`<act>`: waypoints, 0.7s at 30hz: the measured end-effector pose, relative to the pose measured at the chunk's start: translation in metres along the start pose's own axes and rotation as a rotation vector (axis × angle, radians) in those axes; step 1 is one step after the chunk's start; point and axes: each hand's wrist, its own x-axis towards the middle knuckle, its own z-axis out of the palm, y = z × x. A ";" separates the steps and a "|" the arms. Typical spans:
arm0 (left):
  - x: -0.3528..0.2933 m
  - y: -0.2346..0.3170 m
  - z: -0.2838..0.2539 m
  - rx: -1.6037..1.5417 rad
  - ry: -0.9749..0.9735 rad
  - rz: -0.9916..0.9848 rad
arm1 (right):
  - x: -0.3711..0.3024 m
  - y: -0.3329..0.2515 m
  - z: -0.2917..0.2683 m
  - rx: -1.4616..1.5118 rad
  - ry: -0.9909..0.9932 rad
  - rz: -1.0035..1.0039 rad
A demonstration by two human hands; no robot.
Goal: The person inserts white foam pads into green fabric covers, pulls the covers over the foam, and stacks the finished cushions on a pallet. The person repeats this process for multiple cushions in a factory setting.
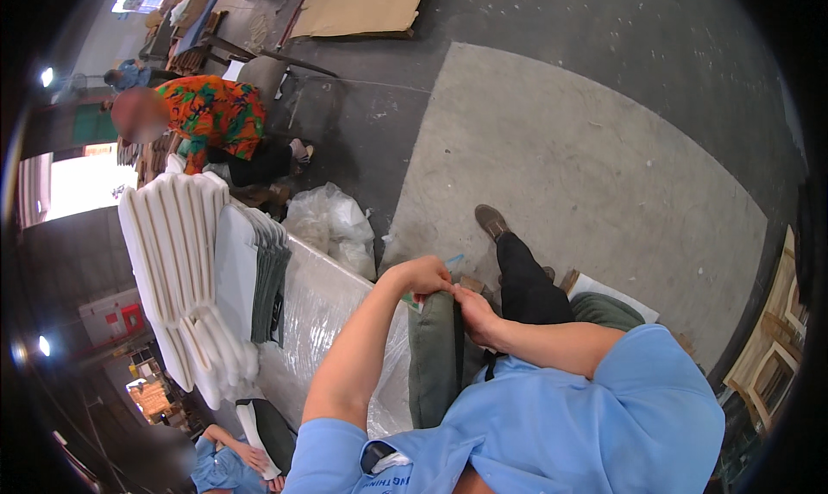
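Note:
A dark green padded cushion [434,360] stands on edge in front of my chest, its near end close to my blue shirt. My left hand [423,276] reaches over the far end of the cushion, fingers bent down and pinched at its edge. My right hand [477,315] grips the same far end from the right side, its fingertips meeting those of the left. A small bit of pale green and white [412,301] shows beneath the left hand; I cannot make out what it is. Hidden from sight are the fingertips' exact contacts.
To the left is a plastic-wrapped surface [323,300] bearing stacked white padded pieces [177,261] and grey-green panels [270,278]. Clear plastic bags [332,222] lie beyond it. A person in an orange patterned shirt [216,110] bends nearby; another [226,464] holds a panel. Wooden frames [776,365] stand right.

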 end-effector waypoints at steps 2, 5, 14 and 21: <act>-0.003 -0.010 0.007 -0.147 0.056 0.075 | 0.005 0.001 0.008 -0.012 0.014 0.026; -0.007 -0.021 0.033 -0.512 0.184 0.064 | 0.017 0.006 0.003 0.080 0.048 0.068; 0.032 0.002 0.085 -0.655 0.626 0.272 | 0.009 -0.040 -0.009 -0.298 0.429 -0.098; 0.032 0.010 0.099 -0.609 0.908 0.151 | 0.034 -0.039 -0.020 -0.183 0.254 -0.066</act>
